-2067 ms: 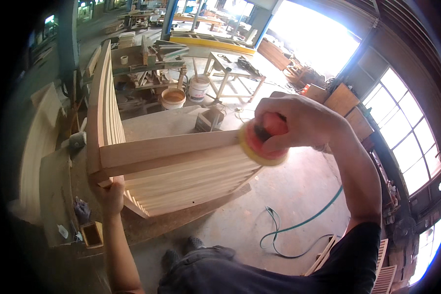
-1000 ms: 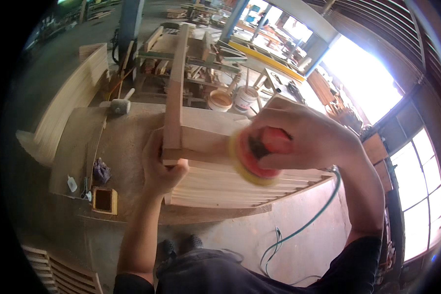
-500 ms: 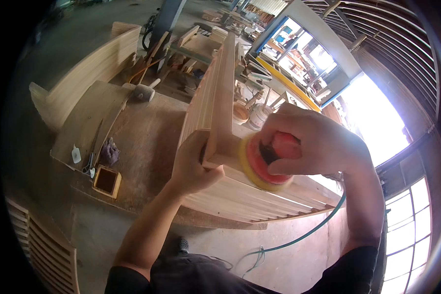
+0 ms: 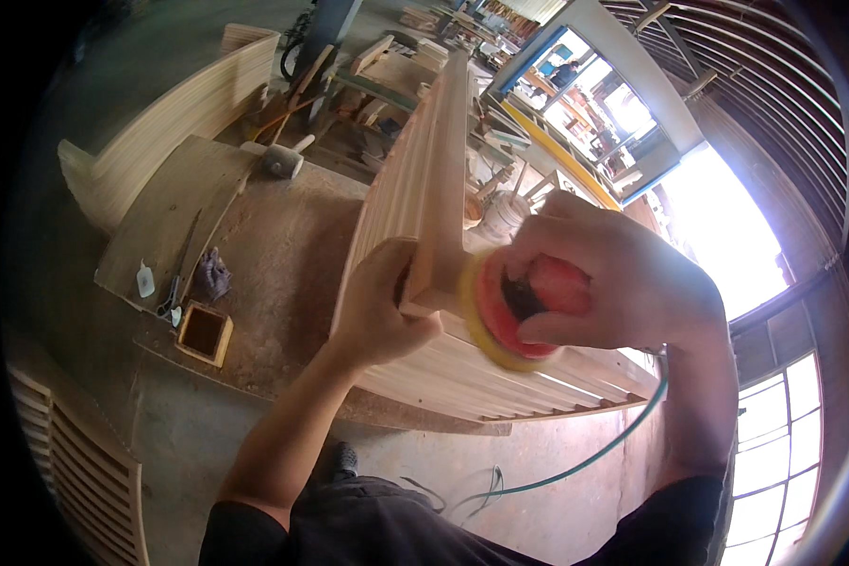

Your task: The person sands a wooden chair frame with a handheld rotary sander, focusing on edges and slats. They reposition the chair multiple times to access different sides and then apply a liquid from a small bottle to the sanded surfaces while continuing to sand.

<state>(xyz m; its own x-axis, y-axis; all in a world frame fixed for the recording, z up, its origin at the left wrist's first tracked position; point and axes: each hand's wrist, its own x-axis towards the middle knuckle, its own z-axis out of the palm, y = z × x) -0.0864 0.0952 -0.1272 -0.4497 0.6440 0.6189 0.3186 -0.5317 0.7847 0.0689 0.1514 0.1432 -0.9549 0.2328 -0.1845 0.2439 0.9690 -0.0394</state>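
A red air sander (image 4: pixel 552 286) with a yellow pad sits in my right hand (image 4: pixel 613 283), fingers wrapped over its top. Its pad, tilted on edge, is against or very close to the end of a pale slatted wooden frame (image 4: pixel 443 179). A green hose (image 4: pixel 623 439) runs from below my right wrist down toward the floor. My left hand (image 4: pixel 377 307) grips the corner of the wooden frame, thumb on the near side, the other fingers partly hidden behind the wood. The frame rests on a brown workbench (image 4: pixel 283 255).
On the bench lie a mallet (image 4: pixel 281 160), a small wooden box (image 4: pixel 205 333), scissors (image 4: pixel 173 297), a crumpled purple cloth (image 4: pixel 214 274) and a small white bottle (image 4: pixel 144 280). A curved wooden panel (image 4: pixel 179 113) stands behind at left, a slatted piece (image 4: pixel 85 481) at lower left.
The view has shifted slightly. My right hand and the sander stay at the frame's end, with the pad turned a little more upright. My left hand keeps its hold on the corner.
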